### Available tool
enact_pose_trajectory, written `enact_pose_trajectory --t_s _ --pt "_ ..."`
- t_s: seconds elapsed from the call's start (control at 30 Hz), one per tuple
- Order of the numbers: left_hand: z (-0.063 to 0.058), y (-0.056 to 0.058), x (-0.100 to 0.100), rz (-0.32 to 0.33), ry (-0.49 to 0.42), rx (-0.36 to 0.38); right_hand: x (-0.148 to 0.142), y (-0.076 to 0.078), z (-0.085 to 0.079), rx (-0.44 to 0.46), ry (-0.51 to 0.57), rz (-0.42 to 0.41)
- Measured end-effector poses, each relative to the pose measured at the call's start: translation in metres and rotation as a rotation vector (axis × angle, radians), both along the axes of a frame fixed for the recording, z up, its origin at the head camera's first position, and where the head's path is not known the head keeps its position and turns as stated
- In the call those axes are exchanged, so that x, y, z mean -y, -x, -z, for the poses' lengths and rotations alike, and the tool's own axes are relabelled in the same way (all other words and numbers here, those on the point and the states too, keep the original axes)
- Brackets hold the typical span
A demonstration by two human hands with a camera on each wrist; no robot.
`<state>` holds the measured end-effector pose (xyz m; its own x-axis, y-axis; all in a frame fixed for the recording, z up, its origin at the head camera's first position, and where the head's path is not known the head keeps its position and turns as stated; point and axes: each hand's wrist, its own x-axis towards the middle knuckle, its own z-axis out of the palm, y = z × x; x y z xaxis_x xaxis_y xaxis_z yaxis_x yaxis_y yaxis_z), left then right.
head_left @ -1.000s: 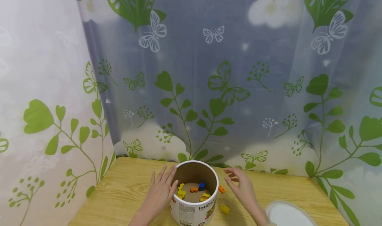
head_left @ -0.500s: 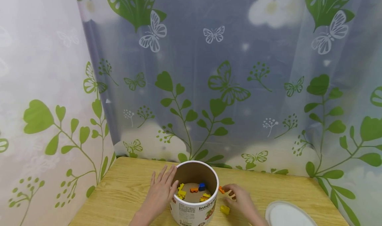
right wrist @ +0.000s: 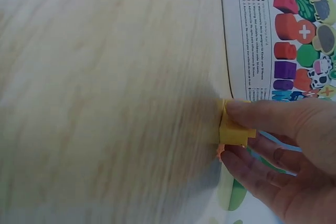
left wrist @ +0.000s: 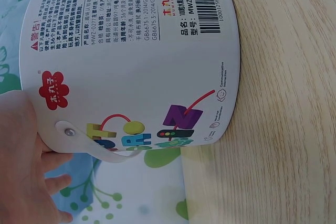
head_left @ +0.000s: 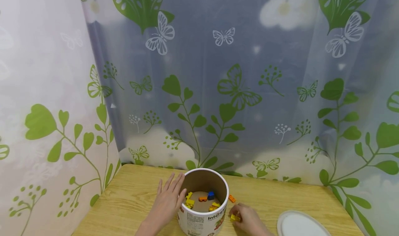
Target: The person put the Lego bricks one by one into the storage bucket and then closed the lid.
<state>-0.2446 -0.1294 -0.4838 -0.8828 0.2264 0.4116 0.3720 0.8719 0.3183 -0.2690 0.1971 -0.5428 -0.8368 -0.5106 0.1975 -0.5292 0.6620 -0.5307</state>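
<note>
A round white cardboard bucket with printed sides stands upright on the table. Inside it lie several yellow pieces, an orange block and a blue block. My left hand rests on the bucket's left side at the rim, its fingers extended; the left wrist view shows them beside the strap handle. To the right of the bucket, my right hand pinches a yellow toy block low at the table, thumb across its face. Another orange block lies just beyond that hand.
A white round lid lies on the wooden table at the right. Behind the table hangs a curtain patterned with leaves and butterflies, and another patterned sheet runs down the left side.
My right hand has come down and toward me, past the loose orange block, to the yellow block, which it now pinches. The left hand and bucket have stayed in place.
</note>
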Motion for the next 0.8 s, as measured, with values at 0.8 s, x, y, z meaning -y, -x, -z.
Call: enact_pose_trajectory --t_s 0.8 --pt "-0.001 0.000 0.000 0.006 -0.013 0.012 0.007 -0.003 -0.048 -0.179 0.129 0.198"
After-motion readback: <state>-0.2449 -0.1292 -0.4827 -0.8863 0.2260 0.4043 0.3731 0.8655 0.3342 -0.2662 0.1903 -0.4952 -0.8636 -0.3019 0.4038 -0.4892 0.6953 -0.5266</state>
